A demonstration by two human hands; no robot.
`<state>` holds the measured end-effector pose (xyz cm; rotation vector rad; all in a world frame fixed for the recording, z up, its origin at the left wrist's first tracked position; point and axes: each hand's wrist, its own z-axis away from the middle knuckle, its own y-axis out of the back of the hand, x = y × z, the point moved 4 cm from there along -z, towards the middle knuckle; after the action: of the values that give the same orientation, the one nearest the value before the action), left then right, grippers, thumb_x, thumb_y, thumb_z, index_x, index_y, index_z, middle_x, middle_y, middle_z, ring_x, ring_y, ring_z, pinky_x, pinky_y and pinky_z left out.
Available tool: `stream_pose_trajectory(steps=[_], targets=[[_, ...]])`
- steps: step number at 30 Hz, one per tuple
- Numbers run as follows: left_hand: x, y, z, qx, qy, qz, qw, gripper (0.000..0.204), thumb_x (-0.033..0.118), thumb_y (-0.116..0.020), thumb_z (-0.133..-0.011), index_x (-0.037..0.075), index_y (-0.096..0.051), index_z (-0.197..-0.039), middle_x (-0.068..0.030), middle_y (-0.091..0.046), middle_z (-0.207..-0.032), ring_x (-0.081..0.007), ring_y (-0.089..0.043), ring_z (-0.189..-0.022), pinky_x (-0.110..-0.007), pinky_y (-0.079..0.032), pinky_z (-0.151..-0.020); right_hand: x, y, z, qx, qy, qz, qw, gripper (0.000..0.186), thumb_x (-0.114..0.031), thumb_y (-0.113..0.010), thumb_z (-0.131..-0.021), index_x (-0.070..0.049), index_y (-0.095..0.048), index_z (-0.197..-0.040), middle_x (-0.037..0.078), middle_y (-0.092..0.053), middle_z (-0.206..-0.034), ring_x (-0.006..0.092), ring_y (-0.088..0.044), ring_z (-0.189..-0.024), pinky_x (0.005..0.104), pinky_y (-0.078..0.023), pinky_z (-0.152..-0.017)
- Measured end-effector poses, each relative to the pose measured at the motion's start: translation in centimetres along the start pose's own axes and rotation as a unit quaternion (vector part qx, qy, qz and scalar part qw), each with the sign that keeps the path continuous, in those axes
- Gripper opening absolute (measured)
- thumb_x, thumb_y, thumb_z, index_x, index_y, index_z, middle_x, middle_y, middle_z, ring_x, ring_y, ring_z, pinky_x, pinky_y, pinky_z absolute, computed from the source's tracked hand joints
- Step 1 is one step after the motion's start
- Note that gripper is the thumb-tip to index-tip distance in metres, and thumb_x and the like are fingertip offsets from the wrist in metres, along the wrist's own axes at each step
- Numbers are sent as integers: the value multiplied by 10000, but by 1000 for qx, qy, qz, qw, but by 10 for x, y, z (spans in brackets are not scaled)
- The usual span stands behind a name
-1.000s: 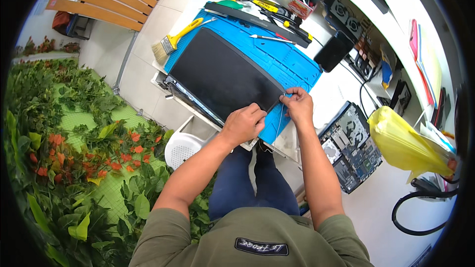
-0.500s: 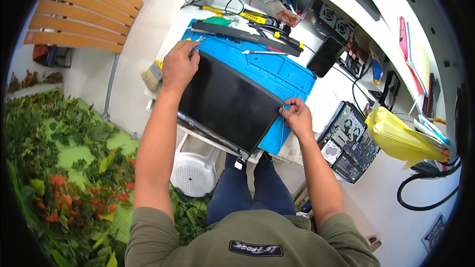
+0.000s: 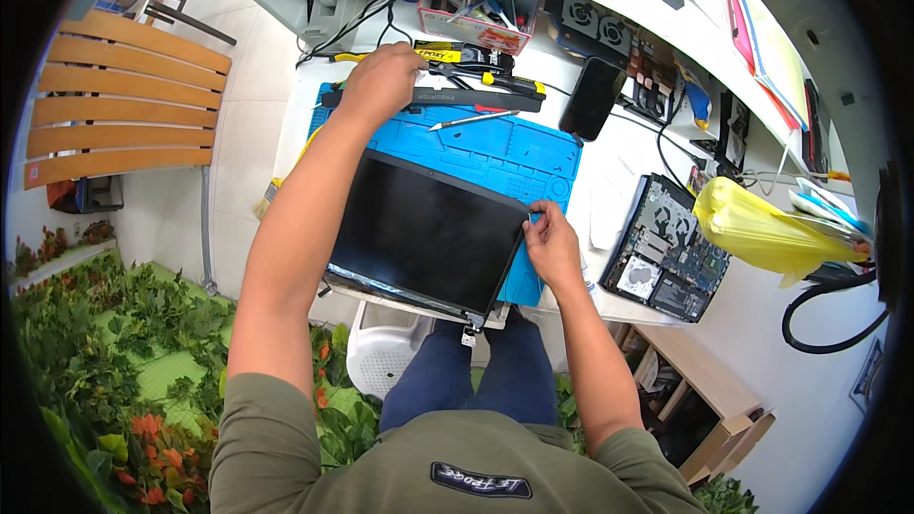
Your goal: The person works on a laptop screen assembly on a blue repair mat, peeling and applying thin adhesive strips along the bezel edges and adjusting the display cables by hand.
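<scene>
A laptop screen panel (image 3: 428, 227) with a dark frame lies tilted across a blue repair mat (image 3: 466, 148), its lower edge near the table's front. My right hand (image 3: 554, 246) pinches the screen's upper right corner between thumb and fingers. Beyond the screen, my left hand (image 3: 381, 86) reaches among the tools at the back left, its fingers bent downward and their tips hidden. Right beside it lies a long black bar (image 3: 476, 98). A thin pen-like tool (image 3: 473, 120) rests on the mat, and a yellow-and-black knife-like tool (image 3: 514, 84) is behind the bar.
An opened laptop base (image 3: 666, 249) sits at the right, near a hanging yellow bag (image 3: 762, 224). A black phone (image 3: 593, 98) lies at the back. Farther back stands a box of tools (image 3: 476, 27), with cables to its left. A white stool (image 3: 378, 362) is under the table edge.
My left hand has left the screen's upper left corner and moved away to the tools behind the mat. My right hand stays at the screen's right corner. The whole view has shifted.
</scene>
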<state>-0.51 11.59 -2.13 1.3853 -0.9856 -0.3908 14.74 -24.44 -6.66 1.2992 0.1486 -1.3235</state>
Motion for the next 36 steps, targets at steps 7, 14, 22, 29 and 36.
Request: stream_pose_trajectory(steps=[7, 14, 22, 29, 36], targets=[[-4, -28, -34, -114, 103, -14, 988, 231, 203, -863, -891, 96, -857, -1096, -133, -801, -1201, -351, -728, -1193, -488, -562, -1063, -5, 2, -1, 3, -5, 4, 1000, 285, -89, -765, -994, -45, -688, -1265, 131, -670, -839, 323, -690, -770, 461, -554, -753], [-3, -38, -37, -128, -2, -51, 990, 130, 188, -818, -952, 69, -802, -1000, -134, -782, -1122, -356, -725, -1132, -489, -557, -1011, -5, 4, -1, -5, -1, 2, 1000, 291, -89, -747, -1005, -48, -676, -1284, 156, -675, -865, 370, -696, -817, 490, -548, -780], [14, -18, -32, -105, 36, -13, 994, 152, 194, -796, -978, 66, -806, -1059, -138, -788, -1128, -355, -740, -1094, -482, -573, -968, 0, 3, 0, -9, -12, -4, 1000, 285, -91, -745, -1005, -45, -665, -1274, 167, -678, -877, 390, -704, -842, 505, -551, -796], [66, 12, -35, 75, -21, 126, 989, 121, 184, -793, -994, 89, -819, -1065, -98, -774, -998, -313, -751, -978, -459, -590, -882, -4, 6, -2, -20, -7, -10, 1000, 283, -78, -743, -1007, -40, -657, -1273, 183, -685, -916, 405, -702, -865, 514, -551, -804], [66, 12, -90, 145, 38, -77, 986, 336, 317, -818, -984, 101, -834, -1242, -143, -814, -1179, -333, -705, -1217, -474, -561, -1044, 2, 3, -2, 2, 15, -5, 1000, 293, -82, -759, -1012, -36, -664, -1285, 131, -651, -848, 324, -679, -795, 454, -545, -763]])
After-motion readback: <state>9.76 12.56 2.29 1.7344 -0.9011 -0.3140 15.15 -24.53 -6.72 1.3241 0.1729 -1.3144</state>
